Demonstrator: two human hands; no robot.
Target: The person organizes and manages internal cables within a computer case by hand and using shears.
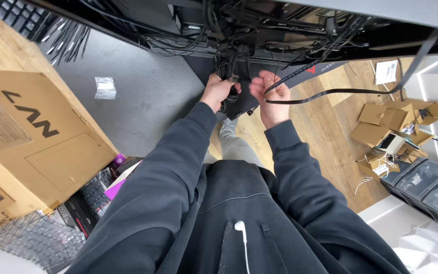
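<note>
My left hand (219, 89) is closed around a bundle of black cables (227, 68) that hangs from the open computer case (259, 30) above. My right hand (268, 96) pinches a flat black strap (330, 92) that loops out to the right. A braided black cable (300, 72) runs past its fingers up into the case. Both arms wear dark sleeves, and a white earbud (240, 227) dangles on my chest.
A large cardboard box (31, 142) stands at the left, with bubble wrap (31, 241) below it. A grey mat (143, 96) lies on the wooden floor with a small plastic bag (105, 87) on it. Opened small cartons (396, 127) and dark bins (427, 187) are at the right.
</note>
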